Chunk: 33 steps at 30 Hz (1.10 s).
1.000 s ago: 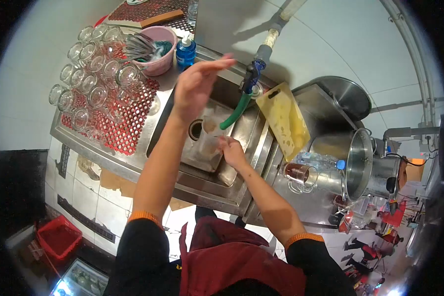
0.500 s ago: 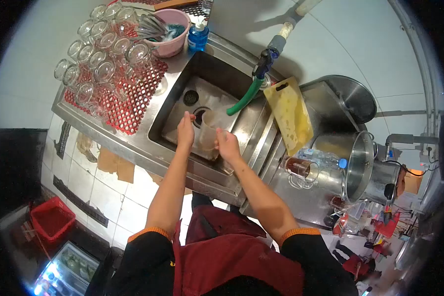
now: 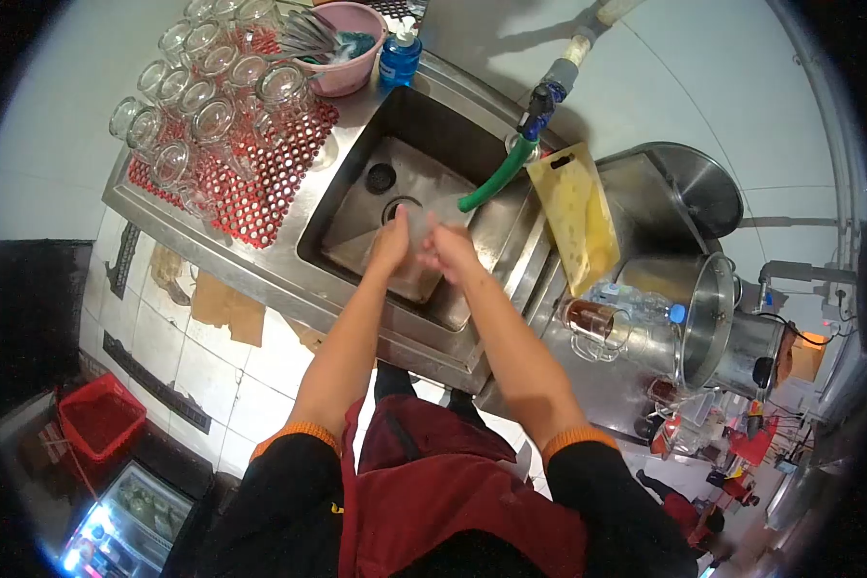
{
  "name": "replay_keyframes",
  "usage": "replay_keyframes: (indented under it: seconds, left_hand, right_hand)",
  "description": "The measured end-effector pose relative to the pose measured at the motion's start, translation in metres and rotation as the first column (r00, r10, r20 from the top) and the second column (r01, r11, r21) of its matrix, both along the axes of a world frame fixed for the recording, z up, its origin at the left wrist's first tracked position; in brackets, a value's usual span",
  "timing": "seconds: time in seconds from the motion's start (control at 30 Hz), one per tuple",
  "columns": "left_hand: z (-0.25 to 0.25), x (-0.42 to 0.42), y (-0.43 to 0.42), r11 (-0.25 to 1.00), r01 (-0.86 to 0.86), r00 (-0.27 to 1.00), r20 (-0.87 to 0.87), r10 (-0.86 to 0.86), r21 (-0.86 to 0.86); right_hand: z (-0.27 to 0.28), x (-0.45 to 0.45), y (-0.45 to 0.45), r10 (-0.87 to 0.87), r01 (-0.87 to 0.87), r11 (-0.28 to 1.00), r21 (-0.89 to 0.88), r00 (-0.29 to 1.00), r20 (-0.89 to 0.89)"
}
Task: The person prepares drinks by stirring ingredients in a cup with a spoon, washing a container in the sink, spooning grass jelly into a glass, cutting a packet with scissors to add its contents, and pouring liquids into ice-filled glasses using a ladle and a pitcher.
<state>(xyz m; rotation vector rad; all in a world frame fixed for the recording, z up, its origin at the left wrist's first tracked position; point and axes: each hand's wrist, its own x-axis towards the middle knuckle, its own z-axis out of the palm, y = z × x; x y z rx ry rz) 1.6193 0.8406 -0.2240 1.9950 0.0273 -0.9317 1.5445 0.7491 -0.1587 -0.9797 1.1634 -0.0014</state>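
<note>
Fingers of the right hand (image 3: 453, 252) were curled on a translucent jug (image 3: 415, 234), faint with blur, over the sink (image 3: 356, 226). Whether those of the left hand (image 3: 389, 248), just beside the jug, grasped it could not be told. Farther right, a green hose (image 3: 503, 175) pointed toward the sink. Glass mugs (image 3: 213, 120) stood on a red mat (image 3: 246, 218) at left.

Orange-cuffed black sleeves (image 3: 294, 496), maroon apron (image 3: 453, 496), perhaps lettering (image 3: 337, 508).
</note>
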Motion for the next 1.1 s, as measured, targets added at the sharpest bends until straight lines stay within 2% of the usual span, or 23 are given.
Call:
replay_keyframes:
  seconds: [0.07, 0.1, 0.13, 0.17, 0.2, 0.23, 0.3, 0.4, 0.43, 0.47, 0.5, 0.53, 0.57, 0.63, 0.7, 0.73, 0.8, 0.83, 0.87, 0.9, 0.93, 1.03, 1.1]
  left_hand:
    - [-0.002, 0.003, -0.004, 0.940, -0.148, 0.942, -0.332, 0.040, -0.308]
    - [-0.005, 0.002, -0.004, 0.938, -0.148, 0.942, -0.334, 0.038, -0.313]
    - [-0.009, 0.002, -0.002, 0.815, -0.396, 0.681, -0.731, -0.049, -0.423]
    - [-0.012, 0.004, -0.002, 0.662, -0.647, 0.289, -0.925, -0.246, -0.378]
    - [-0.016, 0.005, -0.006, 0.652, -0.651, 0.298, -0.921, -0.252, -0.389]
    - [-0.020, 0.001, -0.015, 0.632, -0.694, 0.266, -0.938, -0.222, -0.346]
    - [-0.021, -0.006, -0.022, 0.591, -0.770, 0.128, -0.965, -0.228, -0.241]
    - [-0.031, -0.006, -0.022, 0.643, -0.715, 0.214, -0.962, -0.171, -0.274]
    - [-0.030, -0.005, -0.022, 0.637, -0.720, 0.209, -0.962, -0.177, -0.274]
    - [-0.025, -0.003, -0.021, 0.641, -0.712, 0.273, -0.954, -0.123, -0.286]
    - [-0.018, 0.001, -0.020, 0.645, -0.703, 0.336, -0.939, -0.069, -0.299]
    - [-0.005, 0.006, -0.019, 0.637, -0.708, 0.334, -0.940, -0.076, -0.303]
    - [0.011, 0.009, -0.017, 0.753, -0.575, 0.568, -0.818, 0.087, -0.319]
    - [0.007, 0.013, -0.021, 0.851, -0.443, 0.767, -0.611, 0.196, -0.283]
    - [-0.048, 0.011, -0.035, 0.835, -0.263, 0.926, -0.369, 0.078, -0.483]
    - [-0.067, 0.011, -0.040, 0.833, -0.260, 0.926, -0.371, 0.071, -0.489]
    - [-0.093, 0.012, -0.045, 0.836, -0.265, 0.920, -0.386, 0.070, -0.480]
    - [-0.083, 0.018, -0.038, 0.836, -0.264, 0.919, -0.388, 0.067, -0.480]
    - [-0.072, 0.024, -0.029, 0.855, -0.344, 0.871, -0.472, 0.137, -0.389]
    - [-0.057, 0.029, -0.020, 0.862, -0.417, 0.811, -0.545, 0.210, -0.288]
    - [-0.049, 0.033, -0.014, 0.861, -0.419, 0.810, -0.547, 0.211, -0.288]
    - [-0.037, 0.040, 0.004, 0.928, -0.308, 0.800, -0.586, 0.132, -0.211]
    - [-0.041, 0.043, 0.009, 0.938, -0.277, 0.812, -0.573, 0.114, -0.206]
  right_hand:
    - [0.016, 0.037, -0.009, -0.011, 0.003, 0.997, 0.076, 0.995, 0.098]
    - [0.003, 0.053, -0.023, 0.063, -0.067, 0.997, 0.033, 0.993, 0.095]
    - [-0.022, 0.066, -0.037, 0.202, -0.195, 0.977, -0.090, 0.977, 0.070]
    - [-0.051, 0.079, -0.053, 0.440, -0.430, 0.836, -0.341, 0.897, -0.053]
    - [-0.084, 0.088, -0.066, 0.622, -0.626, 0.479, -0.616, 0.737, -0.265]
    - [-0.110, 0.092, -0.074, 0.638, -0.649, 0.163, -0.743, 0.644, -0.422]
    - [-0.088, 0.096, -0.067, 0.460, -0.733, 0.024, -0.680, 0.612, -0.643]
    - [-0.063, 0.095, -0.060, 0.498, -0.844, 0.069, -0.533, 0.492, -0.714]
    - [-0.049, 0.088, -0.053, 0.515, -0.703, 0.440, -0.560, 0.708, -0.484]
    - [-0.037, 0.080, -0.045, 0.407, -0.472, 0.750, -0.463, 0.881, -0.239]
    - [-0.029, 0.071, -0.038, 0.409, -0.477, 0.745, -0.467, 0.879, -0.246]
    - [-0.021, 0.061, -0.029, 0.251, -0.306, 0.820, -0.484, 0.952, -0.177]
    - [-0.017, 0.046, -0.020, 0.082, -0.125, 0.865, -0.485, 0.991, -0.107]
    - [-0.029, 0.002, -0.010, 0.216, -0.245, 0.837, -0.490, 0.970, -0.115]
    - [-0.060, -0.033, -0.004, 0.189, -0.187, 0.895, -0.405, 0.981, -0.036]
    - [-0.056, -0.041, -0.004, 0.185, -0.184, 0.893, -0.411, 0.982, -0.038]
    - [-0.044, -0.054, -0.004, 0.248, -0.315, 0.574, -0.756, 0.946, -0.206]
    - [-0.034, -0.057, 0.005, 0.293, -0.313, 0.481, -0.819, 0.938, -0.186]
    - [-0.034, -0.059, 0.009, 0.288, -0.313, 0.484, -0.818, 0.939, -0.189]
    - [-0.037, -0.062, 0.010, 0.232, -0.178, 0.769, -0.614, 0.973, 0.009]
    - [-0.036, -0.062, 0.011, 0.112, -0.051, 0.949, -0.312, 0.977, 0.180]
    - [-0.017, -0.055, 0.017, 0.045, -0.008, 0.995, -0.104, 0.930, 0.365]
    - [-0.003, -0.049, 0.018, -0.002, 0.018, 0.999, -0.039, 0.923, 0.384]
